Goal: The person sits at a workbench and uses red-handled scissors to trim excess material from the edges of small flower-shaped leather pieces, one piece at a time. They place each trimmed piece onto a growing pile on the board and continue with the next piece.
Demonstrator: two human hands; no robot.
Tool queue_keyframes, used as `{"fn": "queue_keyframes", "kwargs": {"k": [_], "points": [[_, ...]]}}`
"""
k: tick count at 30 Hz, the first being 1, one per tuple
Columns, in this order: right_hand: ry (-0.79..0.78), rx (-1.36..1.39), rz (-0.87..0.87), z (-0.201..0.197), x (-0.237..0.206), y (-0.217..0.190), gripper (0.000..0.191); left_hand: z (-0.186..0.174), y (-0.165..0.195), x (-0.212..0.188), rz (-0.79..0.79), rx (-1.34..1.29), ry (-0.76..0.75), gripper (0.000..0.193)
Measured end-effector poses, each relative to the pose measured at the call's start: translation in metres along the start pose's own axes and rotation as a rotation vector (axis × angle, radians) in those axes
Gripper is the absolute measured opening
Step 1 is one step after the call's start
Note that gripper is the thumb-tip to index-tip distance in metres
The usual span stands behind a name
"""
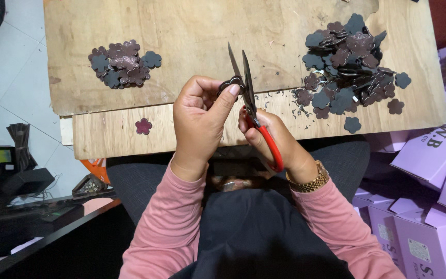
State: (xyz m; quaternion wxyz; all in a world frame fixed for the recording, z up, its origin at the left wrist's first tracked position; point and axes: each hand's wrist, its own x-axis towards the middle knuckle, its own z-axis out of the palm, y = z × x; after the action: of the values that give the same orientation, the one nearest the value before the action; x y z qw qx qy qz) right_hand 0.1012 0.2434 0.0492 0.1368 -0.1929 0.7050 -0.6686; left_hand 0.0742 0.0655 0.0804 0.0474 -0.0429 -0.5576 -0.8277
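Most of the flower-shaped piece (232,82) is covered by the left hand (198,121); only a lobed edge is seen. The red scissors (258,116) handle is partly wrapped by the right hand (277,139). The far edge of the wooden surface (192,31) is cut off, as are the purple boxes (429,155) at right

You wear a long-sleeved pink top with ribbed cuffs that end at both wrists, the left sleeve (167,217) and the right sleeve (343,223) alike in colour. A gold-coloured link watch (309,181) circles your right wrist. A dark apron or garment (254,232) covers your front and dark trousers (135,181) your knees.
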Motion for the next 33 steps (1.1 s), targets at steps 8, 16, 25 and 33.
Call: {"fn": "queue_keyframes", "kwargs": {"k": [8, 16, 25, 33], "points": [[0.031, 0.053, 0.036, 0.001, 0.000, 0.009, 0.060, -0.001, 0.001, -0.001, 0.006, -0.021, -0.017, 0.011], [0.025, 0.015, 0.000, -0.001, -0.001, 0.011, 0.059, -0.003, -0.001, -0.001, -0.010, -0.020, -0.001, 0.012], [0.028, 0.033, -0.012, 0.002, 0.000, 0.015, 0.059, -0.002, 0.003, 0.000, -0.058, -0.098, -0.020, 0.009], [0.008, 0.047, 0.012, 0.003, -0.003, 0.011, 0.068, -0.001, 0.003, -0.001, 0.032, -0.109, -0.068, 0.012]]}}
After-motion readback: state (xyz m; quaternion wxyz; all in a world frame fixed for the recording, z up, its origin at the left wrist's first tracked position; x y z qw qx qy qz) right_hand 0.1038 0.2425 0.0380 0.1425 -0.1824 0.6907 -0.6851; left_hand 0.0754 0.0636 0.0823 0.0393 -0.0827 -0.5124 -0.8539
